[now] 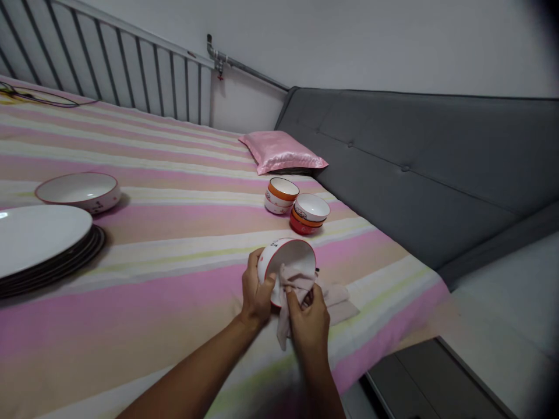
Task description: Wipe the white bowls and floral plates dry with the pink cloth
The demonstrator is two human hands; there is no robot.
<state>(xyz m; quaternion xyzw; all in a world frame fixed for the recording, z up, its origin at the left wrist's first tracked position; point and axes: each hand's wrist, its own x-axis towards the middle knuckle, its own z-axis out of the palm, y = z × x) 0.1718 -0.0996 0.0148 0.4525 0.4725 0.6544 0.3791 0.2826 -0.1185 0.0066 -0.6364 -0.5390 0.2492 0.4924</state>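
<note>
Tilted on its side above the bed, a white bowl (293, 255) with a red rim faces me with its open mouth. My left hand (257, 291) grips its left side, thumb over the rim. A pale cloth (301, 280) is pinched in my right hand (309, 314), and part of it reaches inside the bowl while one end hangs down. Just beyond stand two small stacks of bowls: an orange-and-white stack (282, 195) and a white, orange and red stack (310, 213). Another piece of pale fabric (343, 305) lies on the bed behind my right hand.
Striped bedding (174, 302) covers the bed. At the left are a wide shallow bowl (82, 192) and a pile of plates (43, 238). A pink pillow (283, 151) lies by the grey padded headboard (402, 163). Cables (39, 96) lie at the far left.
</note>
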